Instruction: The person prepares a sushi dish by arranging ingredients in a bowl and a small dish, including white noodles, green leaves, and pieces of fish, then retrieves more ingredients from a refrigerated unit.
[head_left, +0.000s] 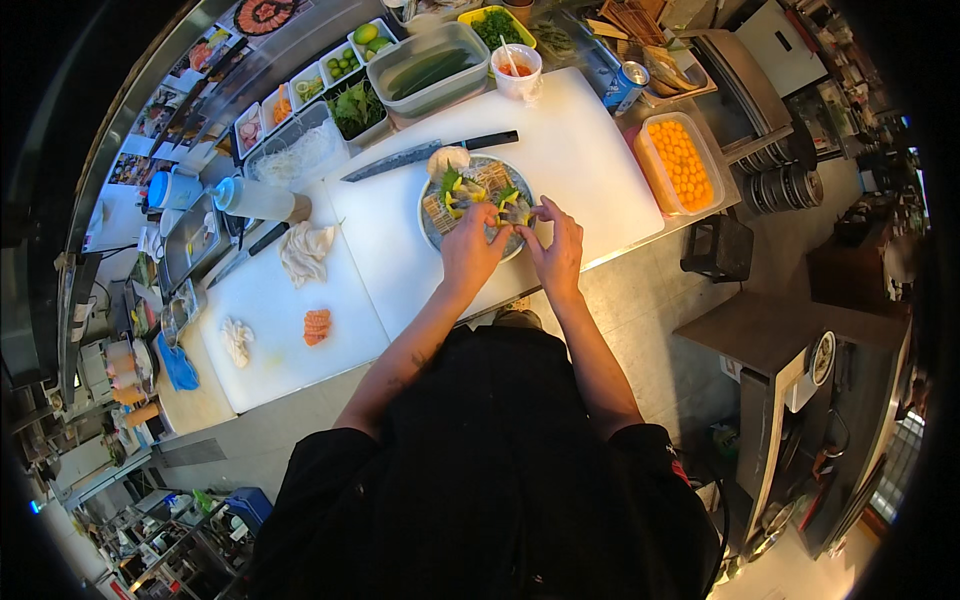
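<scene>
A round plate (430, 231) sits on the white cutting board (600, 172), bearing small bamboo mats (491, 177), green leaves, yellow pieces and a shell (448, 161) at its far edge. Over its near right part, my left hand (474, 247) and my right hand (556, 244) pinch a small greyish, translucent piece of food (516, 213) between their fingertips. Just beyond the plate lies a long knife with a black handle (487, 140). Sliced salmon (316, 328) rests on the left board, near a crumpled white cloth (306, 253) and a smaller one (237, 341).
A second knife (251, 253) and a squeeze bottle (259, 199) lie left. Along the far edge stand tubs of shredded radish (296, 154), leaves (356, 110) and cucumbers (431, 71), and a cup with a spoon (517, 75). At right are a can (627, 86) and a tub of orange balls (681, 165).
</scene>
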